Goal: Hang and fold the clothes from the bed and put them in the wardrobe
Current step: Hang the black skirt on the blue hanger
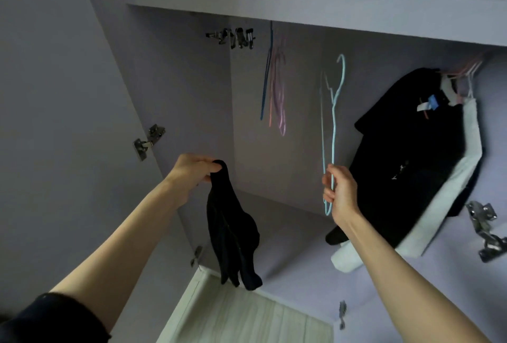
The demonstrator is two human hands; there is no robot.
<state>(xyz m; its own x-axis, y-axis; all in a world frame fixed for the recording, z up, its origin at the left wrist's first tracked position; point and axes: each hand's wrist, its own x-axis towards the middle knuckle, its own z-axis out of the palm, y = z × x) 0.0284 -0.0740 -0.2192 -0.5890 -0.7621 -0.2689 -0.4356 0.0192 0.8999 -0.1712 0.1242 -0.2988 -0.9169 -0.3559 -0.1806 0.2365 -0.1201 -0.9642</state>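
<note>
left hand [192, 170]: fingers pinch top of black garment [233, 233], hanging below | right hand [341, 192]: fingers curled round light-blue hanger [333, 123], hook upward | inside wardrobe [192, 82]

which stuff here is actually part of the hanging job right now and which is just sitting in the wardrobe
In the job:
- black garment, gripped by the left hand
- light blue hanger, held by the right hand

Just there:
- empty blue, pink and purple hangers hanging at the back
- black top and white garment, already hung on the right
- door hinges
</note>
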